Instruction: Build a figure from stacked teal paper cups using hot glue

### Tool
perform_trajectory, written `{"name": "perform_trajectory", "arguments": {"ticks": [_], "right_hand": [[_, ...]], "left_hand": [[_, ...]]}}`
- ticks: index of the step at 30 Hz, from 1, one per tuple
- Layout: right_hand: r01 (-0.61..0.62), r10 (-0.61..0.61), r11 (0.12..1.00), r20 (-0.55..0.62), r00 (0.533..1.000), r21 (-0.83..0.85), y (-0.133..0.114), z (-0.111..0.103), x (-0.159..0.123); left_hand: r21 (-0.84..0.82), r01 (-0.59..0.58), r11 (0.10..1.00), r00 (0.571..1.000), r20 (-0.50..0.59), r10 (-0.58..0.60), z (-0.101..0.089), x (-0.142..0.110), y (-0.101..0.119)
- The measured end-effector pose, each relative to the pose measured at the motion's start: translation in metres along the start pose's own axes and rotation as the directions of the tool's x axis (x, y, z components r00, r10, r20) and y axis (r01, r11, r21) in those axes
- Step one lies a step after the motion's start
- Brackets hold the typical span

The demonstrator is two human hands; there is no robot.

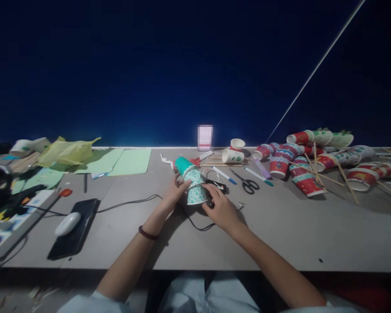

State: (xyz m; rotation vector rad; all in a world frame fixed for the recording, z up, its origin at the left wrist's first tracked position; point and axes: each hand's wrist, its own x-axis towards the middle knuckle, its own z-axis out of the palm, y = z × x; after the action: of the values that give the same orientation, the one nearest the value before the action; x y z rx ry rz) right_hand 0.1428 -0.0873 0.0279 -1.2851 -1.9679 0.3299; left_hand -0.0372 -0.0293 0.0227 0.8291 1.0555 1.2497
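Note:
A chain of paper cups [195, 191], green and white with a scale pattern, lies tilted between my hands over the table. Its far end is a solid green cup [183, 165] with red and white bits at the tip. My left hand [174, 191] grips the chain from the left side, thumb on the patterned cups. From the right, my right hand [220, 206] has its fingers closed on the rim of the nearest cup. A black object [220, 187] and a roll of clear tape [211, 174] lie just beyond my right hand, partly covered.
Black scissors [248, 186], markers [224, 175] and two white cups [233, 155] lie behind. Red decorated cup chains [306, 178] with sticks fill the right. To the left are a phone [73, 243] under a white case [67, 224], a power strip [26, 221] and green paper [130, 161].

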Motion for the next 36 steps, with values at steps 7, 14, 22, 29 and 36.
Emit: {"name": "perform_trajectory", "arguments": {"ticks": [7,14,22,29,36], "right_hand": [[0.286,-0.341,0.884,-0.094,0.935,-0.37,0.008,-0.004,0.004],[0.354,-0.437,0.835,-0.115,0.892,-0.421,0.003,-0.015,0.0],[0.545,-0.614,0.702,-0.002,0.789,-0.458,-0.013,-0.004,-0.009],[0.625,-0.631,0.677,0.131,0.765,-0.389,-0.015,0.018,-0.01],[0.519,-0.485,0.8,0.185,0.855,-0.301,-0.021,0.004,-0.015]], "left_hand": [[0.14,-0.023,0.99,0.996,0.086,0.011,0.003,0.0,0.008],[0.139,-0.315,0.939,0.934,-0.131,0.332,-0.003,-0.004,0.035],[0.378,-0.315,0.87,0.921,-0.099,0.377,-0.018,0.03,0.049],[0.552,-0.327,0.767,0.914,-0.022,0.405,-0.038,0.085,0.041],[0.504,-0.315,0.804,0.934,0.016,0.356,-0.032,0.096,0.043]]}}
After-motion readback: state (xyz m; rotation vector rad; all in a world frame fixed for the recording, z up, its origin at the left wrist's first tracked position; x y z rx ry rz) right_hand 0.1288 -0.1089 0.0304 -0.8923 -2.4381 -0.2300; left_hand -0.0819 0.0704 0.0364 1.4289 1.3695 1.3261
